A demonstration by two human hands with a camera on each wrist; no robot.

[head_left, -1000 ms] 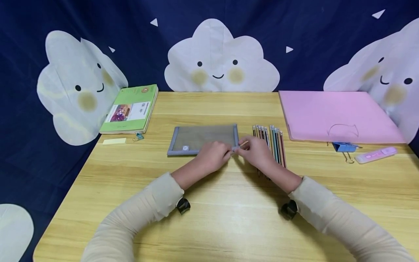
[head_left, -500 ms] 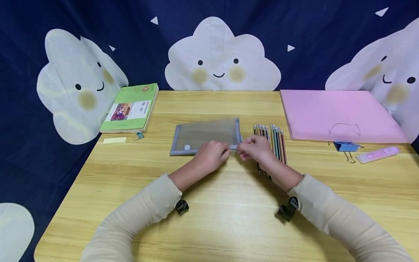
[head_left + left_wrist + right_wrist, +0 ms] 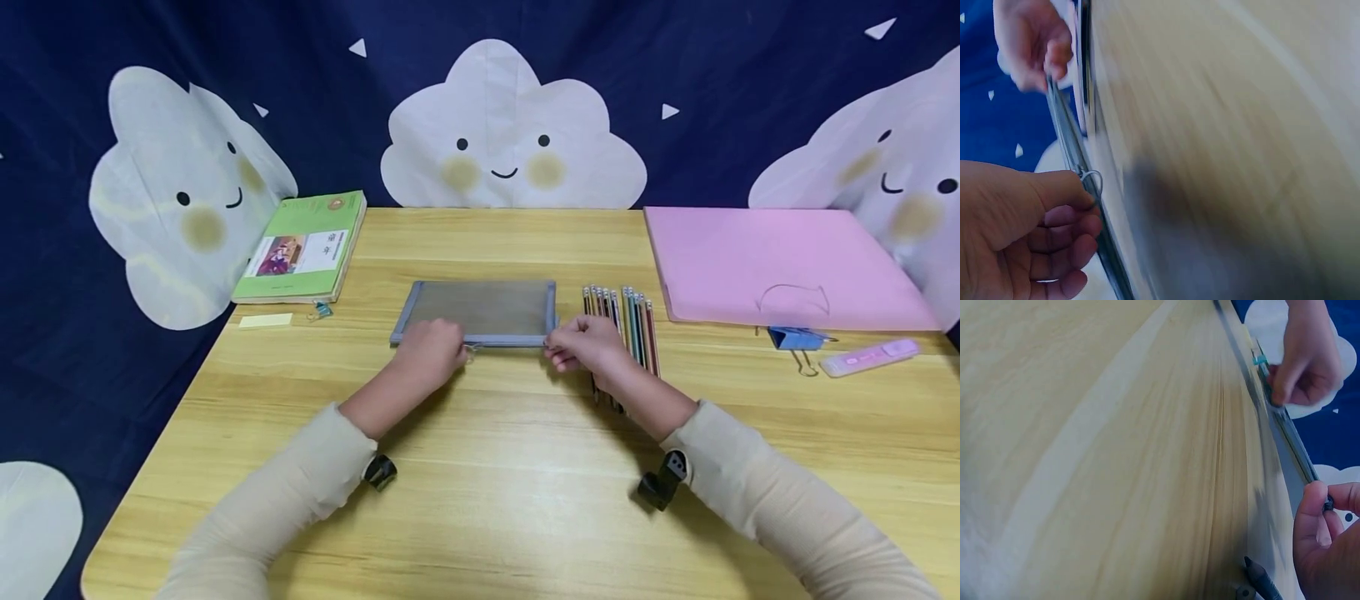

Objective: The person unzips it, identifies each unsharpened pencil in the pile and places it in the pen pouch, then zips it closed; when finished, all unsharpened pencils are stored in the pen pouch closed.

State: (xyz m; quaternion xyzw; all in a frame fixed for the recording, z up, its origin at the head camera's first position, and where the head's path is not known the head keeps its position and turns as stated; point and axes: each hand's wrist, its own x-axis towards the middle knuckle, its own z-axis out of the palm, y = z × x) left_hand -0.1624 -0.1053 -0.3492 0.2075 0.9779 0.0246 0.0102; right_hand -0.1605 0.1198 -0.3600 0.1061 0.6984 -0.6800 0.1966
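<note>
A grey see-through zip pouch (image 3: pixel 487 307) with blue-grey trim lies in the middle of the table. My left hand (image 3: pixel 431 354) is at its front edge, left of the middle. In the left wrist view, thumb and forefinger pinch the zipper pull (image 3: pixel 1094 179), which has a wire-like ring. My right hand (image 3: pixel 587 343) pinches the pouch's front right corner, seen as a dark end between the fingertips in the right wrist view. Just beyond and under the right hand lie several pencils (image 3: pixel 636 321) side by side, partly hidden by that hand and forearm.
A green book (image 3: pixel 300 250) lies at the back left, with a pale sticky-note strip (image 3: pixel 266 320) and a small teal binder clip (image 3: pixel 322 309) before it. At the right are a pink folder (image 3: pixel 780 258), a blue binder clip (image 3: pixel 797 337) and a pink highlighter (image 3: pixel 870 357).
My left hand has slid left along the pouch's front edge with the zipper pull. The right hand stays at the right corner. The pouch's back edge rose a little, then came down.
</note>
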